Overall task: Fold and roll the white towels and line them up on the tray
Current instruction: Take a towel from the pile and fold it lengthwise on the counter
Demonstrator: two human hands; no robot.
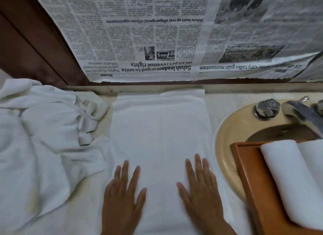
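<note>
Both hands are lying flat on the folded towel (159, 129), which is stretching away from the person as a long strip on the counter (213, 101), between the heap of loose towels (43, 138) on the left and the sink (232, 129) on the right. Left hand (122, 191): fingers straight and spread, pressing down on the near left part of the strip, gripping nothing. Right hand (201, 187): likewise flat and released, pressing the near right part. Judging this as the smoothing step, with the roll not yet begun. The tray (250, 173) is sitting across the near side of the sink and is carrying a rolled towel (286, 178), with a second roll (312, 157) just beside it at the frame edge. Risks noted: the layers at the far end are not lining up squarely, so the roll is likely to come out cone-shaped or stepped at one side. The strip's left edge is touching the heap, so loose cloth could get dragged into the roll. The tray seems to be bridging the basin rather than resting on flat counter, so setting a roll down carelessly could be rocking it toward the tap (304, 112).
</note>
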